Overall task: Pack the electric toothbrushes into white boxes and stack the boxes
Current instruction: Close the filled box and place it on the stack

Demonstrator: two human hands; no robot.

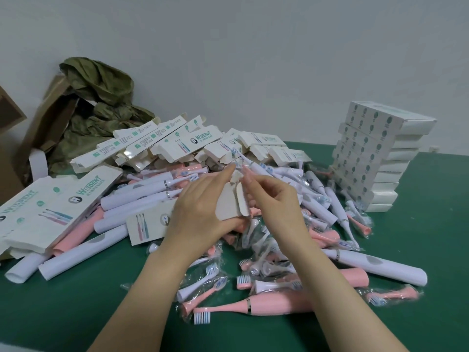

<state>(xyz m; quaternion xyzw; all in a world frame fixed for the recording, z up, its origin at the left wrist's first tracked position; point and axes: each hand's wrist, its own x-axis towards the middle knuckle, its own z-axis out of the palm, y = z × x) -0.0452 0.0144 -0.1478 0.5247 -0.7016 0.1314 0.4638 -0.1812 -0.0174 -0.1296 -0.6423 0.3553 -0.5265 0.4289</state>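
My left hand grips a white box near its open end, index finger stretched out over it. The end flaps stand up between my hands. My right hand pinches the top flap with fingertips. Under and around the hands lies a heap of white and pink toothbrush handles and bagged brush heads. A pink toothbrush lies nearest me. A stack of closed white boxes stands at the right.
Flat unfolded boxes pile at the back, more of them at the left. Crumpled olive paper and brown cardboard sit in the back left corner by the wall. Green table shows in front.
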